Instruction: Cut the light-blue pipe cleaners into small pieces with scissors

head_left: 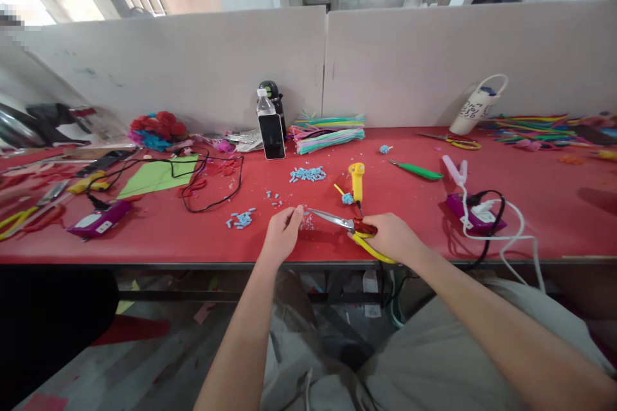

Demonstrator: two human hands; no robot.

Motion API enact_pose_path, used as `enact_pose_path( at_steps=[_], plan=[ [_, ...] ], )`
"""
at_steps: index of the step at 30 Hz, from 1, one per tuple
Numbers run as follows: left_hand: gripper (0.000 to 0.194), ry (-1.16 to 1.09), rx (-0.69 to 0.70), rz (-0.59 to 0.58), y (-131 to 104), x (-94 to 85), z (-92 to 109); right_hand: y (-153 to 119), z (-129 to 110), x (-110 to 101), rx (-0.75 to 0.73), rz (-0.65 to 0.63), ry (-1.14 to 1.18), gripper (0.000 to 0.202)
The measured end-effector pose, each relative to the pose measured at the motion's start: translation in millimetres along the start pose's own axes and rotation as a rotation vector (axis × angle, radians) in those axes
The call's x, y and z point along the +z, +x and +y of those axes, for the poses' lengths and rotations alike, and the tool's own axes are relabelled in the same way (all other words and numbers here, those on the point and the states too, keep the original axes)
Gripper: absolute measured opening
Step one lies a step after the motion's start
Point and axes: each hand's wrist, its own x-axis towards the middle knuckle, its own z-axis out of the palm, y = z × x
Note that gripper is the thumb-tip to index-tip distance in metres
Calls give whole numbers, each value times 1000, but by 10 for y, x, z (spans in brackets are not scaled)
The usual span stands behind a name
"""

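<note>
My right hand grips a pair of scissors with red and yellow handles, blades pointing left. Close to the blade tips, my left hand is closed in a pinch; what it holds is too small to make out. White scraps lie on the table just below the tips. Short light-blue pieces form a small pile left of my left hand and a larger pile beyond it. Beyond the scissors a yellow glue gun stands beside a light-blue cluster on a yellow stick.
A phone leans on a bottle at the back, near pipe cleaners. Green-handled tweezers, more scissors and a purple power strip with cables lie right. Another purple strip and green sheet are left.
</note>
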Motion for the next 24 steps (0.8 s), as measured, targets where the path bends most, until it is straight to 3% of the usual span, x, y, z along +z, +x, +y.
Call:
enact_pose_path(
  at_steps=[24],
  plan=[
    [42,5,1,0,-6,-1,16,-9,18,2,-22,3,12,31]
  ],
)
